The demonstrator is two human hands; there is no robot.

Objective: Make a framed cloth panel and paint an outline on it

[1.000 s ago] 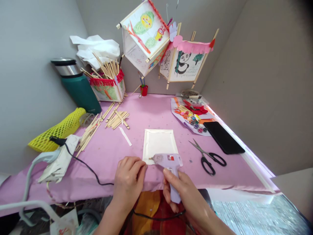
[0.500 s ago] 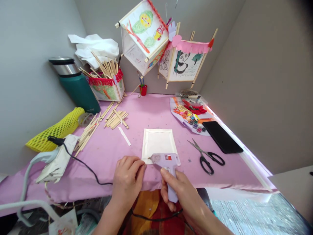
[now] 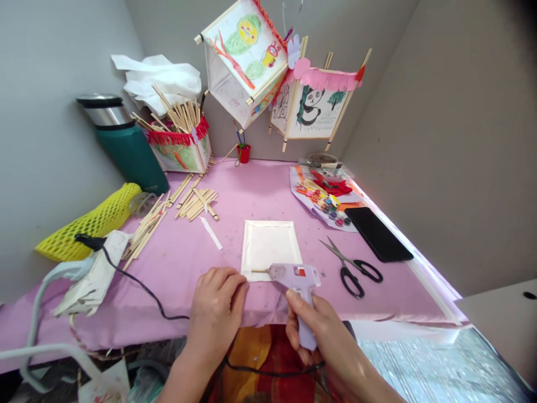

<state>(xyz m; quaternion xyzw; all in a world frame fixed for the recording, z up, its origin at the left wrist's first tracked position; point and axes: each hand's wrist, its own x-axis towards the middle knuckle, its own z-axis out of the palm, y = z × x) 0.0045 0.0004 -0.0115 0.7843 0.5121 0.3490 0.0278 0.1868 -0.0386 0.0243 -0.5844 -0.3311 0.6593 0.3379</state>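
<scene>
A square white paper panel [image 3: 272, 243] with a raised border lies flat on the pink cloth in front of me. My left hand [image 3: 220, 299] is at its near left corner, fingers curled and pressed together on the edge. In my right hand [image 3: 312, 322] is a lilac glue gun [image 3: 296, 275], gripped by its handle, its nozzle pointing left over the panel's near edge. A thin tan line shows on the border left of the nozzle; whether it is glue or stick I cannot tell. Black-handled scissors [image 3: 352, 268] lie open to the right.
A black phone [image 3: 380, 234] and paint pots [image 3: 331, 210] are at the right. Bamboo sticks [image 3: 195, 204], a paper strip [image 3: 211, 233], a teal bottle [image 3: 130, 154] and a power strip [image 3: 92, 280] with cords occupy the left. Paper lanterns [image 3: 321, 109] hang at the back.
My right hand has moved the glue gun a little to the right along the panel's near edge, uncovering the tan line. My left hand stays at the corner.
</scene>
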